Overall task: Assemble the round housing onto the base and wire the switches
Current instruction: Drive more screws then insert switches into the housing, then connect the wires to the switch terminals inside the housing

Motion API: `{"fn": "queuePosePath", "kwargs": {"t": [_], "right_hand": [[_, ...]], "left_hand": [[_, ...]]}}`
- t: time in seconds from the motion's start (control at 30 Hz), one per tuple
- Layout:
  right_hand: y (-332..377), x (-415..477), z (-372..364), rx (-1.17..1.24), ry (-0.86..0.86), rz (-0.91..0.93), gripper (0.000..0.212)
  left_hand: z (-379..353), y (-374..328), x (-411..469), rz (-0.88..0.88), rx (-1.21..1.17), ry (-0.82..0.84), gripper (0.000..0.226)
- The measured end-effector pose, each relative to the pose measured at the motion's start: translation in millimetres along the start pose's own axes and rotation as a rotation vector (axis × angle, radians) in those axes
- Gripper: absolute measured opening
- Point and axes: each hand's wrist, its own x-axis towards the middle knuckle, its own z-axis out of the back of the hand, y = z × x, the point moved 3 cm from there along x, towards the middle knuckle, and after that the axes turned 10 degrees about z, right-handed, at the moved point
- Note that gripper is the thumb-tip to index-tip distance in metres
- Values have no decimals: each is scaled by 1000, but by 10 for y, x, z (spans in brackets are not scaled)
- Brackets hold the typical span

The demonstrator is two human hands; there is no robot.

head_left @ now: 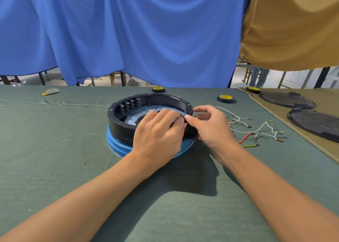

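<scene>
Two bare forearms are reaching in from the near edge over the green cloth (55, 150) covering the table. The left hand (157, 133) is lying palm down over the near right rim of the round black housing (128, 124), fingers curled toward something small and metallic at its fingertips; whether it is actually gripping that piece I cannot tell. The right hand (211, 126) is wrapping around the outside of the housing's right edge, thumb and forefinger pinching together just at the rim beside the left fingertips, though what sits between them is hidden. The housing is sitting on the blue base (117, 146) at the middle of the table, with a row of switches (130, 104) standing along its far left inner wall. Just right of the hands, loose wires (256, 129), white, red and green, are lying on the cloth. Farther back, three tape rolls (225, 98) are resting, and two dark round covers (315, 124) are lying on the tan cloth at far right.
</scene>
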Motion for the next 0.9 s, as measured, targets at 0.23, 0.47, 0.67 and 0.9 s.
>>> {"fn": "queuePosePath", "kwargs": {"t": [0.23, 0.47, 0.67, 0.9], "right_hand": [[32, -39, 19, -100, 19, 48, 18], [8, 126, 437, -550, 6, 186, 14], [-266, 214, 731, -954, 80, 43, 23], [-319, 213, 758, -1107, 201, -68, 24]], "left_hand": [[-27, -39, -55, 3, 52, 5, 19], [-40, -50, -52, -7, 50, -5, 15], [-44, -42, -76, -1, 45, -2, 18], [-56, -39, -62, 5, 48, 15, 19]]}}
